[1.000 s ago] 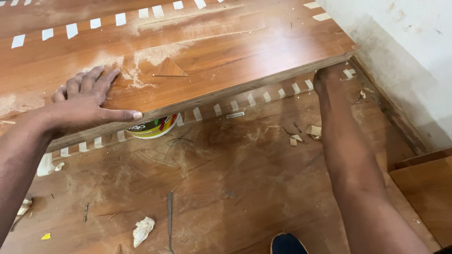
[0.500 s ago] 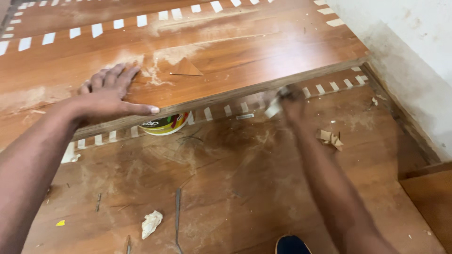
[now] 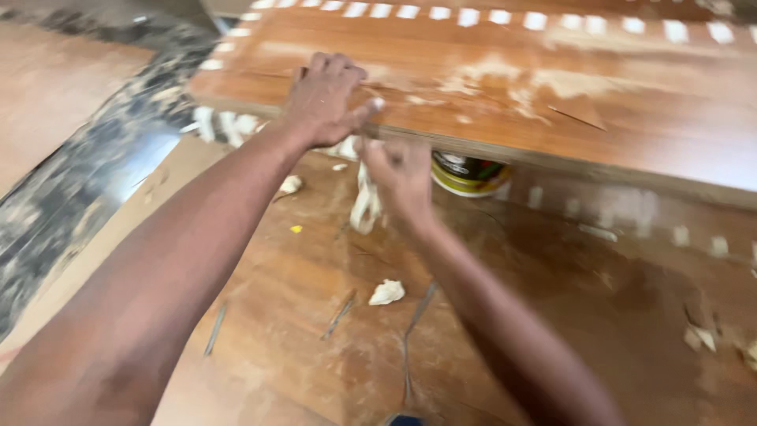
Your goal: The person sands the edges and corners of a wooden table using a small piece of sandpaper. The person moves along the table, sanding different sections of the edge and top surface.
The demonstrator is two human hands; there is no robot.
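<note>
Wood-grain laminate covers the raised board (image 3: 631, 118) on which the left hand (image 3: 325, 99) lies palm down, fingers spread near its front edge, gripping nothing. Just below that edge the right hand (image 3: 398, 173) is closed around a pale crumpled rag (image 3: 364, 207) that hangs from the fist; the frame is blurred there, so the exact finger hold cannot be made out. The rag looks soft, light and limp, likely to fold and drag wherever it is pulled, and a bunched grip at its upper end, as here, seems the surest hold. The board looks stiff and broad, probably heavy, with a straight hard front edge.

Right of the right hand a small round tin (image 3: 469, 173) with a yellow band sits tucked under the board's edge, touching or nearly touching its underside. Pale dusty smears and a thin triangular chip (image 3: 579, 117) lie on the board's top; white tape squares (image 3: 536, 20) run along its far side. On the lower wooden surface (image 3: 591, 315) lie a white scrap (image 3: 386, 293), thin slivers and debris at the right. Room is tight under the edge, wider toward the near side. A dark speckled stone strip (image 3: 79, 181) bounds the left.
</note>
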